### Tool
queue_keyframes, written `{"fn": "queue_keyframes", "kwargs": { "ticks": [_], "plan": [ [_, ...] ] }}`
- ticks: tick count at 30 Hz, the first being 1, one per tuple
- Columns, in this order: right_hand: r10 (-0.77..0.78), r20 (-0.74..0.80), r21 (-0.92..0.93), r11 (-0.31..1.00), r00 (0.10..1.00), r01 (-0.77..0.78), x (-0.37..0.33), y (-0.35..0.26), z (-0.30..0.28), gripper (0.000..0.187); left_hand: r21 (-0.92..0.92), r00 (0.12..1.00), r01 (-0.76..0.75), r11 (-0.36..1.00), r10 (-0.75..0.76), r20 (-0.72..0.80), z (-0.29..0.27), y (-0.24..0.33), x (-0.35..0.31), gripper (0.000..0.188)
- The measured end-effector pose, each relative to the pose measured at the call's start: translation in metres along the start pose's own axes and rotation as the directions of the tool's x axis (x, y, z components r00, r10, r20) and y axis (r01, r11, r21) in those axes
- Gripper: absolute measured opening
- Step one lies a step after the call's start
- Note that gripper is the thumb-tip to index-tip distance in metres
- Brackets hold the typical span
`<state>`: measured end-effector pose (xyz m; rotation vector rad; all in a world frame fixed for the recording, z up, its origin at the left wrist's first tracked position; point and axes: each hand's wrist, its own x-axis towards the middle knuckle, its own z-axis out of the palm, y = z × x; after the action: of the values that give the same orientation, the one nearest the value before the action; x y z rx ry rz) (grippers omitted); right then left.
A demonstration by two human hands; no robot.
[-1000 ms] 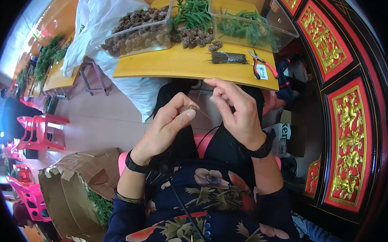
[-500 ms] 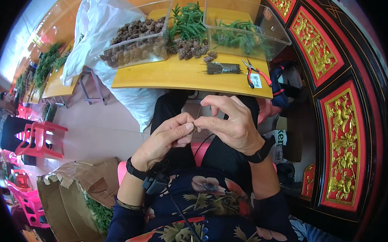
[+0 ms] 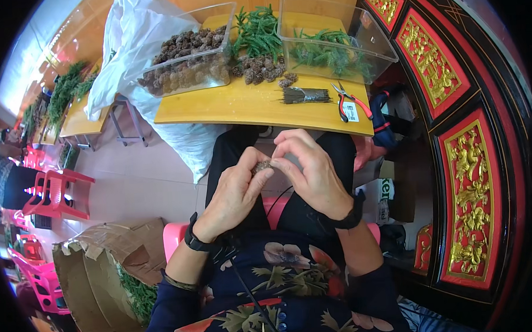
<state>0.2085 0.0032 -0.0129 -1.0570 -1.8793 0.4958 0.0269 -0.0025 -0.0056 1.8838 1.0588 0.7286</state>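
Left hand (image 3: 230, 191) pinches a bumpy brown pine cone (image 3: 262, 166). Right hand (image 3: 314, 179) curls close; can't tell if it grips too. There's room before the bench (image 3: 228, 107) edge.

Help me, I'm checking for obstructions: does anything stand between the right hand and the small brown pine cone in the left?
Nothing visible does. The small brown pine cone sits in the grip of the left hand; the right hand is right at it, seemingly touching. The yellow wooden table lies beyond both hands.
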Motion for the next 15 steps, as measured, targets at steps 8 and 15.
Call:
{"fn": "queue_keyframes", "kwargs": {
  "ticks": [8, 15],
  "plan": [
    [0.473, 0.243, 0.829, 0.352, 0.847, -0.435, -0.007, 0.013, 0.02, 0.017, -0.31, 0.99, 0.05, 0.949, -0.089, -0.112, 0.013, -0.006, 0.008, 0.014],
    [0.522, 0.344, 0.837, 0.207, 0.781, -0.507, -0.009, 0.005, -0.006, 0.014, -0.025, 0.983, 0.106, 0.994, -0.108, -0.148, 0.02, 0.038, 0.01, 0.014]
  ]
}}
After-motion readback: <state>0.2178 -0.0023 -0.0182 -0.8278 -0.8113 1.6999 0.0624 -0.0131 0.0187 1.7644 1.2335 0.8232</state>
